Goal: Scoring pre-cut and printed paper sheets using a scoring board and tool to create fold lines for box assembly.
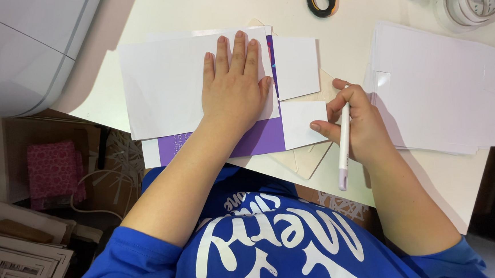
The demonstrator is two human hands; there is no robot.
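Observation:
My left hand [235,84] lies flat, fingers together, pressing down on a white folded sheet [164,88] that covers a purple printed card [259,141]. Two white flaps [295,64] stick out to the right of the sheet, one above the other. My right hand [356,124] grips a white pen-like tool [344,148] with a pale purple end pointing toward me, and its fingertips touch the lower white flap [303,124]. Everything rests on a cream table [345,42].
A stack of white cut sheets [442,91] lies at the right. Orange-handled scissors [320,0] and clear tape rolls [470,9] sit at the far edge. A grey-white machine [30,34] stands left. Below the table are cardboard boxes, a pink patterned pouch [54,170] and paper scraps.

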